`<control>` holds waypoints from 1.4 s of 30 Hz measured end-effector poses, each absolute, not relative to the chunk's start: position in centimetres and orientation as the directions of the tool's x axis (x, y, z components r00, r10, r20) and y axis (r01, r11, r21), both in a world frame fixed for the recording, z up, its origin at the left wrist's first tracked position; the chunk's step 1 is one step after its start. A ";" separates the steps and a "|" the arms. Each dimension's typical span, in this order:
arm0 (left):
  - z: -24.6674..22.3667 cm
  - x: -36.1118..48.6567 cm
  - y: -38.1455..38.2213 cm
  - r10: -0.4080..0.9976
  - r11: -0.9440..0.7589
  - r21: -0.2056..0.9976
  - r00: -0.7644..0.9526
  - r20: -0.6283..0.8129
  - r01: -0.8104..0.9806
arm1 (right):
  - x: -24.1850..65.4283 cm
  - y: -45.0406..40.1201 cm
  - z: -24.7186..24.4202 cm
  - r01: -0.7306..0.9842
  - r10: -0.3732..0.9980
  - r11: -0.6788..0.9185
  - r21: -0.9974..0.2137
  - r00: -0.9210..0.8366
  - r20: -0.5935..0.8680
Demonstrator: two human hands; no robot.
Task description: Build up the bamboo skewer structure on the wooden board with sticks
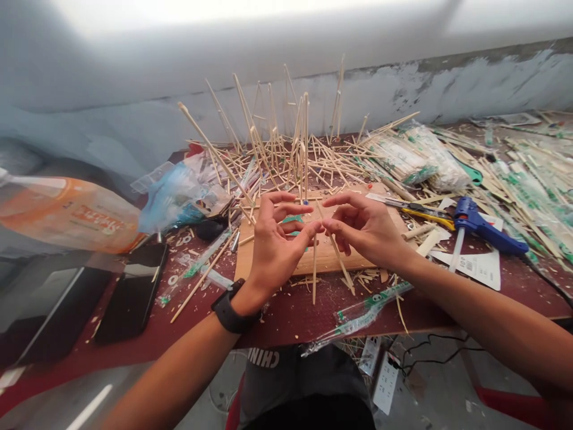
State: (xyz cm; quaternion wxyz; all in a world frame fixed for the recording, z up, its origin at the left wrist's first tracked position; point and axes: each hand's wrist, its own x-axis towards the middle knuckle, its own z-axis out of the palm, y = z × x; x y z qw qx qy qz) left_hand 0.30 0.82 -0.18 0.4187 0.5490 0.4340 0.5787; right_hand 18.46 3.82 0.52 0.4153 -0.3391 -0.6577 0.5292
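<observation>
Above a wooden board (244,254), my left hand (282,239) pinches a thin wooden stick (314,275) that points down toward me. My right hand (362,230) holds a second wooden stick (342,263), slanting down to the right. The fingertips of both hands meet or nearly meet where the sticks come together. Just behind the hands, several upright sticks (305,137) rise from a wide pile of loose sticks (331,161). A green item lies partly hidden behind my left fingers.
A blue glue gun (487,230) and a yellow cutter (430,216) lie at the right. Plastic wrappers (373,310) lie near the front edge. At the left are a phone (132,292), an orange-labelled bottle (71,212) and a blue bag (172,194).
</observation>
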 end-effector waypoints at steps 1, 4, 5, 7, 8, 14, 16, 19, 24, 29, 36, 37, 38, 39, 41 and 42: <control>-0.2 0.3 0.8 0.963 -0.267 0.964 -0.041 0.266 -0.008 | 18.5 3.8 0.6 0.011 0.887 0.211 -0.977 -0.423 0.187; -0.2 0.2 0.8 0.966 -0.259 0.966 -0.027 0.259 -0.009 | 18.4 3.9 0.7 0.020 0.893 0.216 -0.976 -0.408 0.189; -0.2 0.2 0.8 0.966 -0.256 0.967 -0.022 0.256 -0.008 | 18.4 3.9 0.7 0.022 0.894 0.220 -0.975 -0.405 0.192; -0.2 0.2 0.8 0.969 -0.249 0.969 -0.008 0.249 -0.002 | 18.4 4.0 0.7 0.026 0.893 0.233 -0.972 -0.400 0.203; -0.3 0.2 0.8 0.969 -0.246 0.969 -0.002 0.246 0.003 | 18.4 4.1 0.8 0.028 0.893 0.241 -0.970 -0.399 0.211; -0.7 0.2 0.7 0.971 -0.239 0.968 0.006 0.239 0.083 | 18.9 4.9 1.2 0.131 0.910 0.240 -0.962 -0.376 0.176; -0.8 0.2 0.7 0.969 -0.249 0.962 0.020 0.248 0.111 | 19.2 5.2 1.4 0.214 0.911 0.237 -0.948 -0.387 0.140; -1.0 0.2 0.6 0.964 -0.266 0.950 0.063 0.259 0.164 | 19.4 5.9 1.3 0.360 0.912 0.274 -0.892 -0.393 0.121; -1.7 0.2 0.7 0.933 -0.347 0.900 0.193 0.303 0.265 | 19.5 7.0 0.9 0.506 0.909 0.344 -0.791 -0.391 0.145; -1.7 -0.6 0.3 0.863 -0.494 0.790 0.312 0.397 0.362 | 20.2 7.4 2.2 0.620 0.903 0.399 -0.675 -0.393 0.173; -0.5 -2.7 0.4 0.703 -0.690 0.573 0.596 0.387 0.442 | 22.3 6.7 3.9 0.667 0.795 0.592 -0.452 -0.574 0.193; -0.3 -2.9 0.4 0.688 -0.704 0.545 0.629 0.363 0.455 | 22.7 6.5 4.0 0.663 0.778 0.615 -0.426 -0.597 0.195; -0.1 -3.1 0.4 0.677 -0.711 0.526 0.656 0.332 0.467 | 23.1 6.3 4.1 0.661 0.766 0.632 -0.404 -0.610 0.201; 0.1 -3.2 0.3 0.670 -0.713 0.513 0.680 0.297 0.478 | 23.5 6.0 4.2 0.658 0.757 0.646 -0.387 -0.618 0.212; 0.5 -3.3 0.2 0.662 -0.709 0.497 0.715 0.223 0.501 | 24.4 5.3 4.5 0.641 0.738 0.671 -0.372 -0.623 0.258; 0.5 -3.3 0.1 0.661 -0.705 0.489 0.725 0.191 0.514 | 24.9 4.9 4.7 0.631 0.730 0.683 -0.368 -0.615 0.299</control>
